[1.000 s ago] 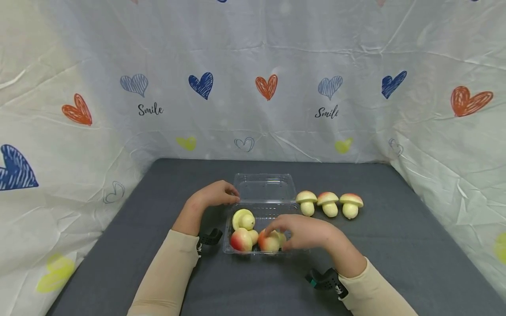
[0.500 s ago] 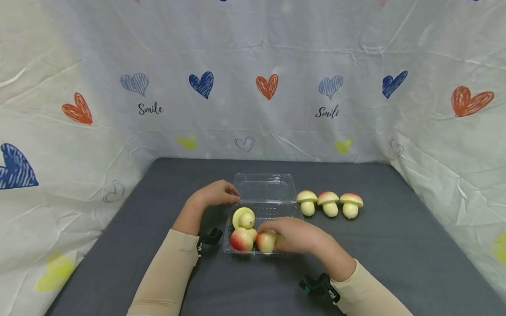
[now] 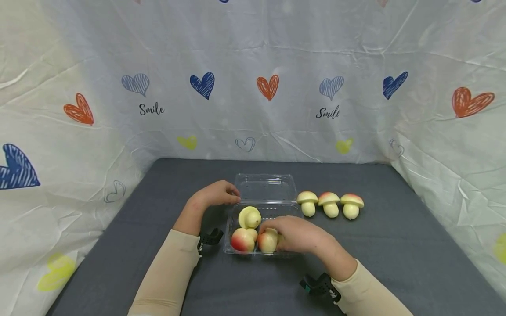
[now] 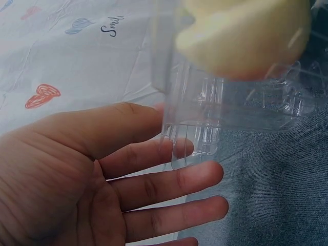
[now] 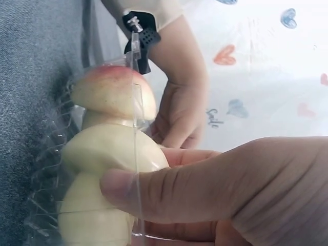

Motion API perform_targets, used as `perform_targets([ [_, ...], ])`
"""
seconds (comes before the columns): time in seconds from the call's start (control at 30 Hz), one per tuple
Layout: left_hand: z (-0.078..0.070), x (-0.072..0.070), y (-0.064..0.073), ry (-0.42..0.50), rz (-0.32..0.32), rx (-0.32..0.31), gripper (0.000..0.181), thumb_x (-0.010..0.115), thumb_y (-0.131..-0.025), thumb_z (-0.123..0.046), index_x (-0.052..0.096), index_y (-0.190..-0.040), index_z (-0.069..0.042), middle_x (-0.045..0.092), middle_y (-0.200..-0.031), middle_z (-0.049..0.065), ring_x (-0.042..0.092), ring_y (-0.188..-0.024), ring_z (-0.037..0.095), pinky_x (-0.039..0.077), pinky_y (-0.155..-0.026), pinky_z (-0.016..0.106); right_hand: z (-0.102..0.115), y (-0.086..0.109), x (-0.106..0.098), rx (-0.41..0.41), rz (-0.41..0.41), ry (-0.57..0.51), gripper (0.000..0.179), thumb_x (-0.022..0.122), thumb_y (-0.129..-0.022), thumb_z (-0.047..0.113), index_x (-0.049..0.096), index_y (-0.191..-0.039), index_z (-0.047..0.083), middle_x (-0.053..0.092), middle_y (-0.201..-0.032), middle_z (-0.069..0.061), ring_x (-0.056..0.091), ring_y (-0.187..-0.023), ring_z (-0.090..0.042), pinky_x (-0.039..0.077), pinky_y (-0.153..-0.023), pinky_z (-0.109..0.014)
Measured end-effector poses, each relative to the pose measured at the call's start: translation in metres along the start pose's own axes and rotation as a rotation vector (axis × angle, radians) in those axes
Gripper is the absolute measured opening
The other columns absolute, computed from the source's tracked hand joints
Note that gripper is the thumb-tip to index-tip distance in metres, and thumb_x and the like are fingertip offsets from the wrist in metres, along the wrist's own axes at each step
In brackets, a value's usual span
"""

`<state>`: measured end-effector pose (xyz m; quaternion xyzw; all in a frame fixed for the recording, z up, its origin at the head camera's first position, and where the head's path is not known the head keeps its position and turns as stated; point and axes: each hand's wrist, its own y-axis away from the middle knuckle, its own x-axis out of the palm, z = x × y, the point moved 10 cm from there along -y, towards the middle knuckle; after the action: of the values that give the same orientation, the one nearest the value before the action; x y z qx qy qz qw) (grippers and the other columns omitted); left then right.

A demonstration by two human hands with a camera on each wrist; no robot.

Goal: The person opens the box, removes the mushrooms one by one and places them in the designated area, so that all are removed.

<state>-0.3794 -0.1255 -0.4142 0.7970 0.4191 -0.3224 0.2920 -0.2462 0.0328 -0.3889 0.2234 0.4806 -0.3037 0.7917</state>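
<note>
Right hand [image 3: 294,235] pinches a mushroom [image 3: 268,241] inside the clear box [image 3: 264,206]; left hand [image 3: 215,194], fingers straight, steadies its rim. Risk: the light box may slide or tip if pushed.

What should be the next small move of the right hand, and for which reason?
Probably the right hand should release the mushroom it grips inside the clear box and reach for the nearest of the three mushrooms standing on the cloth. The gripped one already rests beside two others in the box, and the left hand touches the box's far left corner.
</note>
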Motion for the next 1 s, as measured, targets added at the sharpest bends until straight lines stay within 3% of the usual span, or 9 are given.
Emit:
perform_targets([
  [0.23, 0.000, 0.000, 0.001, -0.002, 0.002, 0.000, 0.030, 0.068, -0.101, -0.025, 0.073, -0.124, -0.006, 0.071, -0.097, 0.001, 0.066, -0.089, 0.021, 0.056, -0.081, 0.042, -0.001, 0.003, -0.003, -0.008, -0.006, -0.014, 0.049, 0.084, -0.083, 0.002, 0.066, -0.126, 0.017, 0.067, -0.119, 0.002, 0.062, -0.098, -0.012, 0.052, -0.084, -0.038],
  [0.5, 0.000, 0.001, 0.001, 0.001, -0.001, -0.001, 0.031, 0.068, -0.101, -0.025, 0.073, -0.125, -0.006, 0.070, -0.096, 0.001, 0.066, -0.089, 0.022, 0.056, -0.083, 0.042, -0.001, 0.009, -0.017, -0.003, -0.053, -0.038, 0.046, 0.082, -0.089, 0.014, 0.062, -0.129, 0.018, 0.065, -0.119, 0.006, 0.061, -0.099, -0.011, 0.051, -0.084, -0.036],
  [0.73, -0.001, 0.000, 0.001, 0.000, -0.002, 0.005, 0.031, 0.068, -0.101, -0.024, 0.073, -0.124, -0.005, 0.070, -0.096, 0.002, 0.065, -0.087, 0.021, 0.056, -0.080, 0.040, -0.009, 0.018, -0.032, 0.028, -0.088, -0.119, 0.041, 0.072, -0.099, 0.018, 0.056, -0.136, 0.013, 0.065, -0.113, 0.007, 0.063, -0.096, -0.011, 0.052, -0.082, -0.037],
  [1.0, -0.004, 0.000, 0.001, -0.018, -0.004, 0.012, 0.028, 0.068, -0.101, -0.024, 0.074, -0.121, -0.006, 0.070, -0.094, 0.002, 0.063, -0.084, 0.019, 0.055, -0.077, 0.039, -0.017, 0.028, -0.048, 0.029, -0.142, -0.105, 0.037, 0.068, -0.102, 0.022, 0.055, -0.134, 0.009, 0.065, -0.111, 0.005, 0.065, -0.096, -0.012, 0.053, -0.082, -0.037],
])
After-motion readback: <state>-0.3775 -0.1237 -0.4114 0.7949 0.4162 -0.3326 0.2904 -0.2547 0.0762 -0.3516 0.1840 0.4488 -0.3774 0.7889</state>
